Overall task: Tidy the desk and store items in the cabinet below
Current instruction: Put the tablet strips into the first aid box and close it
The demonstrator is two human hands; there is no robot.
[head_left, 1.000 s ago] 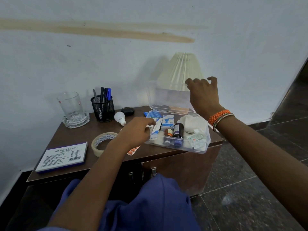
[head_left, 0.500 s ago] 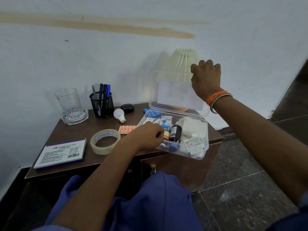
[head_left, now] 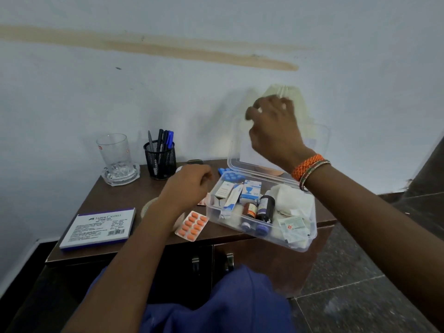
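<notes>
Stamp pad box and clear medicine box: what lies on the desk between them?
In the head view, the orange pill strip lies between the stamp pad box and clear medicine box; the left hand hovers above.

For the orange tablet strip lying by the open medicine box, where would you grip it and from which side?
Pinch the orange tablet strip at its near corner, coming from the front of the desk. It lies flat and thin, angled, with that corner close to the desk's front edge, so a thumb could probably slip under there. The clear box blocks the right side, and the left forearm crosses its left.
</notes>
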